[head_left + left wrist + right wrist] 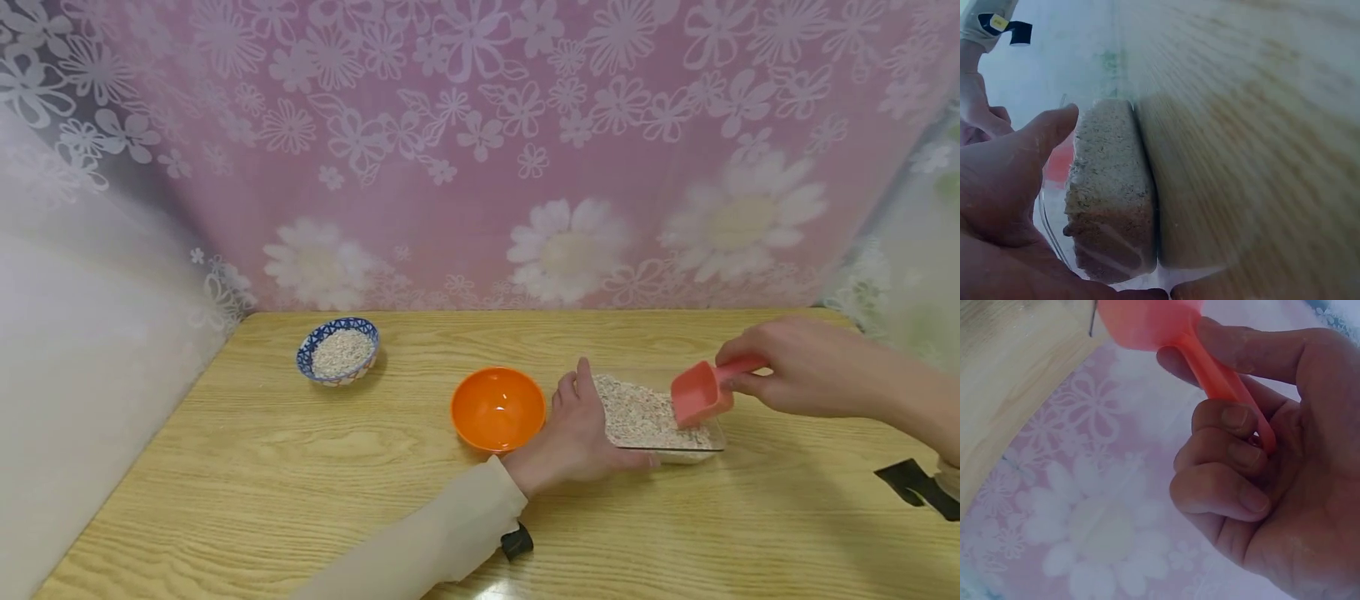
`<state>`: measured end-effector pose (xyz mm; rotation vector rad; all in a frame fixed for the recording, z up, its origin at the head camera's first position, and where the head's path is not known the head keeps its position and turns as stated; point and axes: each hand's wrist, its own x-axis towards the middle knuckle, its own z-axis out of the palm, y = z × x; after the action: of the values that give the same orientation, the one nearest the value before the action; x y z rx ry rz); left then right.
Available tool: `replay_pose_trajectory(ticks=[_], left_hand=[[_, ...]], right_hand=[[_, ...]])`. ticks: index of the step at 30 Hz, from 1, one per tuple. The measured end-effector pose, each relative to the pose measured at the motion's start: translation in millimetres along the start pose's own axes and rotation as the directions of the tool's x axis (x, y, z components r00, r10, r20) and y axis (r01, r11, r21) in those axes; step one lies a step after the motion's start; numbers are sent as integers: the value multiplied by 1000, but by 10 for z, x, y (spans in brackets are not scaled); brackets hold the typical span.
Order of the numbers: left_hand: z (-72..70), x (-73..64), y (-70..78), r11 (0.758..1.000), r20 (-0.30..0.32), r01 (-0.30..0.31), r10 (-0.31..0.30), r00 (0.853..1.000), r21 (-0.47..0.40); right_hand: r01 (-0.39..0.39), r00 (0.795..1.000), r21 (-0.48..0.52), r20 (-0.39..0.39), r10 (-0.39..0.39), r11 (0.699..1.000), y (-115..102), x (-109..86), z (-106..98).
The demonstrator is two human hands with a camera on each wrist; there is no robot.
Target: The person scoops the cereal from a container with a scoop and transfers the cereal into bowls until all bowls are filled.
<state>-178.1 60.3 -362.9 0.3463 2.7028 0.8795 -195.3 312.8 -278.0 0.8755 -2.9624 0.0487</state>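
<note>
My left hand [577, 429] grips the left end of a clear rectangular container [686, 456]. Its thumb [1050, 131] lies along the near side. Pale, flaky grains, much like oats [641, 410], fill the container, and the left wrist view shows them through the wall. On the right, my right hand [795, 367] holds a pink scoop [697, 396] by its handle. The scoop's front edge touches the grains at the container's right end, its bowl tilted. In the right wrist view, fingers wrap the scoop handle [1222, 381]. An orange bowl [498, 408] with nothing in it stands just left of my left hand.
A blue-and-white patterned bowl [337, 377] holding similar pale grains [342, 353] sits at the back left of the wooden table [300, 475]. A pink flowered curtain [450, 167] hangs along the table's far edge.
</note>
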Motion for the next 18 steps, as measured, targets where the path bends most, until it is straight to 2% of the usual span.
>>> replay_pose_trajectory(ticks=[6, 11, 15, 18], left_hand=[[8, 27, 1, 999, 28, 5, -7, 1000, 51], [7, 32, -15, 1000, 32, 3, -4, 999, 28], [15, 40, -23, 1000, 39, -2, 2, 999, 4], [17, 49, -29, 1000, 42, -3, 3, 999, -3]], right_hand=[[-33, 996, -33, 79, 35, 999, -110, 93, -61], [-55, 990, 1, 127, 54, 998, -119, 139, -17], [-50, 996, 56, 80, 45, 997, -49, 105, 103], [-50, 999, 102, 5, 50, 994, 23, 38, 233]])
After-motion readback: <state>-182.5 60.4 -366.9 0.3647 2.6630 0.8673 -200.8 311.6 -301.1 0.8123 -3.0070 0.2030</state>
